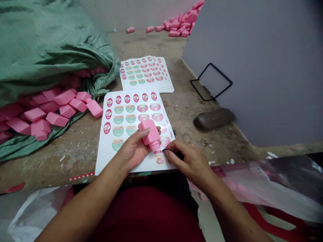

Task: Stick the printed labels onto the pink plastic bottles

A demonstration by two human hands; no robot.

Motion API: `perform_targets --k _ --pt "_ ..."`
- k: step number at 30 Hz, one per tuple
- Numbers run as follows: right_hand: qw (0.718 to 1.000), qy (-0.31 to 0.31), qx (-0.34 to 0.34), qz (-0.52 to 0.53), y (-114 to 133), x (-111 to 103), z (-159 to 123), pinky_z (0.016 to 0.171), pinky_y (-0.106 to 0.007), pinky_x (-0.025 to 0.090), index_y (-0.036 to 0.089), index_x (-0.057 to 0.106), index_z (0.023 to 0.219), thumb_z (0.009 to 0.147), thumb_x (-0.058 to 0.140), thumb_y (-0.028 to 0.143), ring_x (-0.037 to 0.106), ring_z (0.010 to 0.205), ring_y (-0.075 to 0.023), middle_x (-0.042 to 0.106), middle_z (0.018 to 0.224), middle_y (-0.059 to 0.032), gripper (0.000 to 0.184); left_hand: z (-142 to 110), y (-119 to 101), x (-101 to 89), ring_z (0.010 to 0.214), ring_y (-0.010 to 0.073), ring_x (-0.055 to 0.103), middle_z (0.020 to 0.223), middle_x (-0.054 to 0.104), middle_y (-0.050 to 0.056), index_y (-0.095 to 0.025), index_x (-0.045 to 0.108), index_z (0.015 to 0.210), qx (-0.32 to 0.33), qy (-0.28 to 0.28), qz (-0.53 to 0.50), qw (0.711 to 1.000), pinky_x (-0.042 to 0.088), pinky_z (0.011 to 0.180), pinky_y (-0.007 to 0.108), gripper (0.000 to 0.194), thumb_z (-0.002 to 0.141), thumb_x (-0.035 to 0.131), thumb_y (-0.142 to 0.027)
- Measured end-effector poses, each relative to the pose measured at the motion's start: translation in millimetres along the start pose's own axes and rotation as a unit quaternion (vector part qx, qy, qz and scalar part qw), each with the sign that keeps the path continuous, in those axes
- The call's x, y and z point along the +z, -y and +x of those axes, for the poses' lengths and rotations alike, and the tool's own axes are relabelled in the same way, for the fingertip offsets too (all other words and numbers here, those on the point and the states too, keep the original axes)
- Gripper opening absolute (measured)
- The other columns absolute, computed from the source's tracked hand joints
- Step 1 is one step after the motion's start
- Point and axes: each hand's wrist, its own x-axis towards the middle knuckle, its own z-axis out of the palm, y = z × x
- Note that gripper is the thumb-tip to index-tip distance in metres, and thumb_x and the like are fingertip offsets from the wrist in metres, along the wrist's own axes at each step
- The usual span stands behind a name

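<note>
My left hand (131, 149) is shut around a pink plastic bottle (149, 134), which is square-shouldered and lies tilted with its neck pointing down and toward me. The bottle hangs just over a white sheet of oval stickers (106, 151) with pink and green labels. My right hand (188, 161) rests at the sheet's near right edge, its fingertips pinched on a small dark item (176, 155) that is mostly hidden. An oval sticker (158, 159) lies just below the bottle's neck. A stack of similar sheets (146, 72) lies farther along the worktop.
A green woven sack (42, 43) spills pink bottles (65, 107) at the left. At the right stand a grey board (252, 67), a black wire frame (210, 82) and a brown glasses case (214, 118). More pink bottles (179, 27) lie at the far end. Plastic bags (272, 181) sit below the worktop's edge.
</note>
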Motion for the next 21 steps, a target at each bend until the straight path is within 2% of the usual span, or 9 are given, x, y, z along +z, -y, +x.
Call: perform_targets --k 3,6,9,11,13,15,17,19,21 --pt "0.998 0.015 0.030 0.057 -1.6 -1.7 -1.4 0.067 -0.030 0.042 0.023 0.062 0.085 0.089 0.052 0.033 0.063 0.064 -0.0166 0.071 0.072 0.0011 0.015 -0.1 -0.2 -0.6 0.110 0.0253 0.065 0.103 0.072 0.015 -0.010 0.064 0.110 0.000 -0.001 -0.004 1.000 0.046 0.105 0.042 0.028 0.083 0.062 -0.013" --pt "0.999 0.002 0.046 0.014 3.5 -1.9 -7.2 0.066 -0.033 0.046 0.022 0.068 0.099 0.091 0.052 0.036 0.065 0.067 -0.0202 0.074 0.077 -0.0025 0.023 0.2 0.0 -1.3 0.111 0.0261 0.064 0.103 0.072 0.015 -0.010 0.061 0.115 0.000 -0.005 -0.011 1.000 0.046 0.105 0.042 0.033 0.082 0.062 -0.013" --pt "0.999 0.018 0.028 -0.026 14.6 -3.0 -15.9 0.071 -0.039 0.049 0.021 0.071 0.115 0.088 0.056 0.035 0.070 0.073 -0.0255 0.077 0.086 -0.0066 0.033 0.8 0.5 -2.2 0.111 0.0265 0.065 0.101 0.072 0.015 -0.009 0.061 0.113 0.006 0.001 -0.011 1.000 0.046 0.104 0.042 0.031 0.083 0.062 -0.015" --pt "0.998 0.052 0.031 0.006 21.1 -6.0 -21.4 0.075 -0.041 0.051 0.022 0.070 0.122 0.087 0.059 0.035 0.071 0.077 -0.0269 0.078 0.091 -0.0073 0.039 1.1 0.7 -2.6 0.110 0.0266 0.065 0.101 0.072 0.016 -0.009 0.062 0.110 0.010 0.004 -0.009 1.000 0.047 0.103 0.041 0.029 0.083 0.063 -0.015" --pt "0.990 0.093 0.052 0.093 24.1 -11.3 -25.5 0.074 -0.039 0.053 0.024 0.070 0.123 0.085 0.061 0.039 0.070 0.077 -0.0248 0.077 0.091 -0.0058 0.042 1.0 0.7 -3.0 0.109 0.0265 0.065 0.102 0.072 0.016 -0.008 0.062 0.109 0.011 0.004 -0.004 1.000 0.047 0.102 0.040 0.027 0.082 0.064 -0.015" --pt "0.969 0.111 0.085 0.203 22.9 -18.1 -28.4 0.066 -0.034 0.053 0.026 0.073 0.119 0.083 0.064 0.043 0.066 0.069 -0.0199 0.074 0.082 -0.0028 0.040 0.6 0.5 -3.2 0.110 0.0263 0.065 0.105 0.071 0.016 -0.009 0.062 0.108 0.010 0.007 0.001 1.000 0.048 0.101 0.040 0.027 0.082 0.064 -0.015" --pt "0.936 0.103 0.117 0.314 19.6 -24.4 -30.9 0.054 -0.028 0.049 0.027 0.075 0.111 0.080 0.069 0.046 0.057 0.055 -0.0143 0.065 0.067 0.0011 0.037 0.0 0.4 -3.5 0.110 0.0260 0.065 0.109 0.071 0.017 -0.009 0.062 0.109 0.006 0.010 0.002 1.000 0.049 0.100 0.039 0.026 0.083 0.063 -0.016" --pt "0.891 0.090 0.148 0.421 16.7 -28.3 -33.5 0.048 -0.025 0.045 0.028 0.076 0.105 0.074 0.075 0.048 0.047 0.046 -0.0104 0.056 0.059 0.0042 0.037 -0.2 0.5 -3.9 0.110 0.0259 0.065 0.111 0.070 0.017 -0.009 0.062 0.110 0.004 0.012 0.004 1.000 0.050 0.098 0.039 0.027 0.084 0.063 -0.016" --pt "0.844 0.063 0.183 0.501 15.8 -29.1 -36.1 0.048 -0.026 0.046 0.027 0.075 0.096 0.067 0.081 0.050 0.046 0.045 -0.0099 0.055 0.059 0.0047 0.037 0.0 0.8 -4.4 0.109 0.0261 0.065 0.112 0.070 0.018 -0.009 0.060 0.112 0.008 0.013 0.009 1.000 0.051 0.096 0.040 0.030 0.083 0.063 -0.016"
